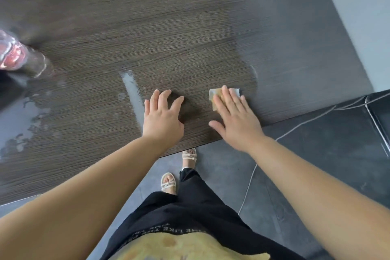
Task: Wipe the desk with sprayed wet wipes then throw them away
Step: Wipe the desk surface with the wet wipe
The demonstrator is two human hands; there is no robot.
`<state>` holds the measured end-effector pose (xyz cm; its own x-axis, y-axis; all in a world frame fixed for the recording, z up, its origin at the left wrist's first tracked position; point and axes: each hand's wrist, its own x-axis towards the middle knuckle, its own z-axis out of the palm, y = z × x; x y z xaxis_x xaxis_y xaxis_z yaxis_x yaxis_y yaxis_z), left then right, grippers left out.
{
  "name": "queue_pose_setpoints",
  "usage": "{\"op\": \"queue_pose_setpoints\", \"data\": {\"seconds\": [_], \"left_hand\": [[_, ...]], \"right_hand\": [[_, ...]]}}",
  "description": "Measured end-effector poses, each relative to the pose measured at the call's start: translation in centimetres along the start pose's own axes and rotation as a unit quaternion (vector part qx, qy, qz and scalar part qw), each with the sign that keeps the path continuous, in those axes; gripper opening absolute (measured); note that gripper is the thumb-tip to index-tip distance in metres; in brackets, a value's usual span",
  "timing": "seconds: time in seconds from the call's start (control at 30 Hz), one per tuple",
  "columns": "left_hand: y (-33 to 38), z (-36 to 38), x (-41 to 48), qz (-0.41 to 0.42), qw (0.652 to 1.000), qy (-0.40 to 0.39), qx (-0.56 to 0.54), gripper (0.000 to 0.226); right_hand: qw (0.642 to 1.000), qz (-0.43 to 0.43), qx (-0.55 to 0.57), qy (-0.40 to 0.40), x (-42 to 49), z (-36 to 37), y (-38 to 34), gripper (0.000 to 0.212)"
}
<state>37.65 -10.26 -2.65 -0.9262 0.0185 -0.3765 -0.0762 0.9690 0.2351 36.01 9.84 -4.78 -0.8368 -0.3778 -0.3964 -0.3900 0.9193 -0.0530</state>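
Dark wooden desk (168,38); right grip (236,120) flat, pressing wipe (213,93); left grip (163,119) spread, resting; bottle (14,55) contents blurred.

I count, on view:
- desk (168,27): one
- wet wipe (215,93): one, near right
- hands: two, left hand (162,118) and right hand (236,120)
- bottle (14,55): one, left, blurred
- sandals (168,183): two, near
- floor cable (248,188): one, right
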Motion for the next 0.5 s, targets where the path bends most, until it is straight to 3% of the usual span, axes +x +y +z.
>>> {"op": "queue_pose_setpoints", "data": {"seconds": [0.13, 0.23, 0.4, 0.5], "left_hand": [[-1.9, 0.5, -2.0, 0.003, 1.0, 0.001, 0.013, 0.065], [-3.7, 1.1, -4.4, -0.008, 1.0, 0.019, 0.008, 0.064], [-6.2, 1.9, -7.2, -0.041, 0.999, 0.034, -0.003, 0.062], [-7.2, 1.6, -8.3, -0.066, 0.996, 0.052, -0.023, 0.06]], "right_hand": [[0.995, 0.099, 0.029, -0.001, -0.2, 0.1, 3.5, 0.07], [0.989, 0.144, 0.04, 0.004, -3.6, 1.6, 1.1, 0.075], [0.997, 0.054, 0.053, -0.005, -4.4, 2.3, -7.3, 0.075], [0.999, 0.037, 0.03, -0.001, -3.3, 1.7, -6.6, 0.069]]}}
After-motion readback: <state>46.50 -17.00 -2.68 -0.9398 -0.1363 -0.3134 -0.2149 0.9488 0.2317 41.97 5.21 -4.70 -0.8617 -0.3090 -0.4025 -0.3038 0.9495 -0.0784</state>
